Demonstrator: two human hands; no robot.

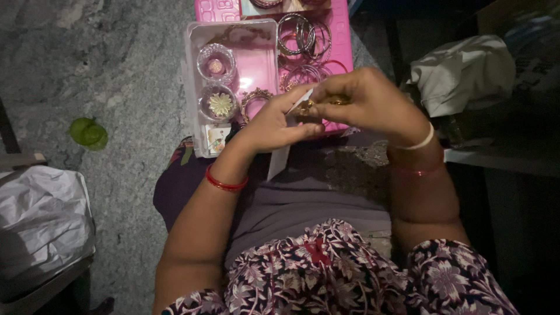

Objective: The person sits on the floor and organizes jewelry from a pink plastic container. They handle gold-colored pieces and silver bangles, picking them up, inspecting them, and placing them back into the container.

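1. Gold-coloured small ornament (308, 106) sits at the frame's upper centre, pinched between both hands over the pink tray (344, 41).
2. Left hand (274, 122) fingers grip a white card (280, 156) with the ornament; right hand (364, 102) fingers clench its other end.
3. Judged best: hold it steady, close above the tray, so nothing drops among the bangles (300, 35).

surface: grey stone floor (116, 70) | on it: pink tray (344, 41), green leaf (88, 133), white bag (41, 210)
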